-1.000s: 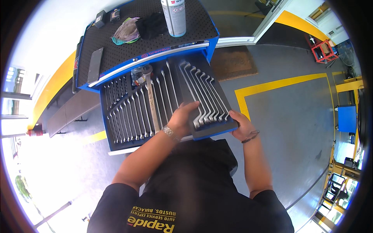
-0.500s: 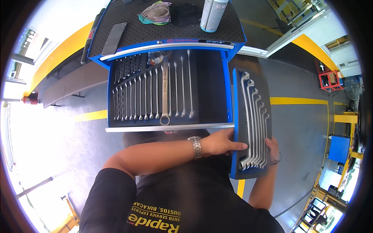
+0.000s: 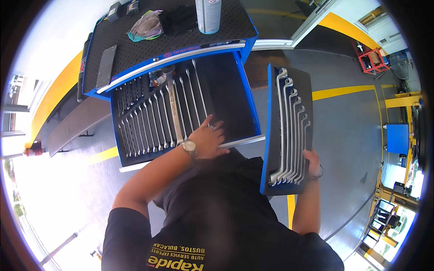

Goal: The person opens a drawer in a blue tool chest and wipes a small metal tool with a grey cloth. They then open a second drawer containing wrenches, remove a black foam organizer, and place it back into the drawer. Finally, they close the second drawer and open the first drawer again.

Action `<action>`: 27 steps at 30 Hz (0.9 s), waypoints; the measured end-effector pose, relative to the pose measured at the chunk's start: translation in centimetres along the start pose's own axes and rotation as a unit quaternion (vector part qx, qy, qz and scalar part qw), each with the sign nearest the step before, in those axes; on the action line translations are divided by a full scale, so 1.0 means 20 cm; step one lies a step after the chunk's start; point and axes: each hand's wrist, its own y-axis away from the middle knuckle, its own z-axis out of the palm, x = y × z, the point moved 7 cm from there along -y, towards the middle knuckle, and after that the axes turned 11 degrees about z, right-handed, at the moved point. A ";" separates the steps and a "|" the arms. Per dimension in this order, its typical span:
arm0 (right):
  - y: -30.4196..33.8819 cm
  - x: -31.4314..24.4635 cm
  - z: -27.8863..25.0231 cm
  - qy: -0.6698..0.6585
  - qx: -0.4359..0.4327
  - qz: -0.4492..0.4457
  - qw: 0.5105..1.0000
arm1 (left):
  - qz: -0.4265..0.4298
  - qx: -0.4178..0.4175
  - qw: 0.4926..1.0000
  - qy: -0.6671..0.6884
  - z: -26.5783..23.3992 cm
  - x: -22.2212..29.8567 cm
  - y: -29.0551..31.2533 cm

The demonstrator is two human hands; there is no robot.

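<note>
My right hand (image 3: 313,163) grips the right edge of a black foam tool tray (image 3: 302,77) with a blue side. Several silver offset ring wrenches (image 3: 289,131) lie in its slots, long to short from left to right. The tray is held up to the right of the open drawer (image 3: 233,97). My left hand (image 3: 209,137), fingers spread and holding nothing, is over the drawer's front edge, beside the long combination wrenches (image 3: 201,90). A larger, worn brownish wrench (image 3: 174,108) lies across that set; my left wrist hides its lower end.
On the blue tool cabinet's perforated top (image 3: 135,49) are a spray can (image 3: 209,17), crumpled cloths (image 3: 147,26) and a dark flat bar (image 3: 106,67). A small plastic packet (image 3: 158,79) lies in the drawer. A red stand (image 3: 373,61) is on the floor far right.
My left hand has let go of the foam tray and moved left over the drawer front. The right hand still holds the tray. The cabinet appears shifted left and tilted in view.
</note>
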 end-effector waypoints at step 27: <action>-0.24 0.15 0.14 -0.016 -0.068 0.071 0.995 | 0.105 -0.201 0.974 0.016 -0.29 0.05 -0.12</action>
